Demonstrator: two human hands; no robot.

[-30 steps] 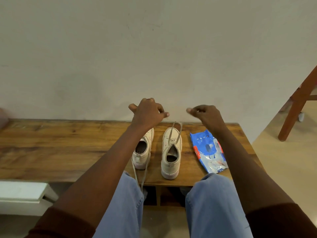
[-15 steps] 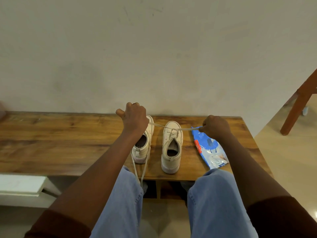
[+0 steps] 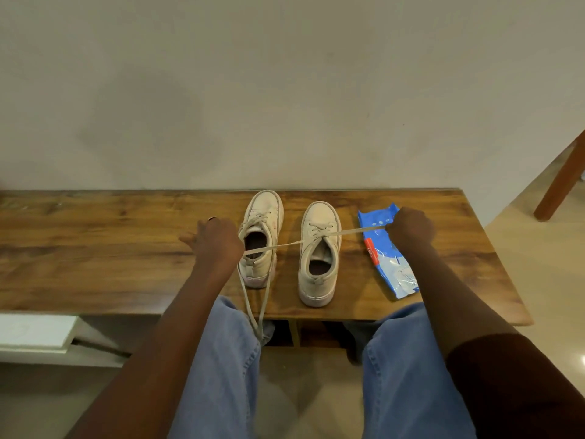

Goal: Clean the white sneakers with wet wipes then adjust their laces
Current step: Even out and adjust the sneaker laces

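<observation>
At frame centre we hold the flat beige cotton lace (image 3: pixel 361 230) of the white canvas sneaker (image 3: pixel 319 251) taut, our left hand (image 3: pixel 218 240) and right hand (image 3: pixel 411 229) each closed around one end. It looks soft, light and likely slippery, so we judge that gripping nearer the eyelets would steady the shoe on the brown wooden bench (image 3: pixel 95 248).
</observation>
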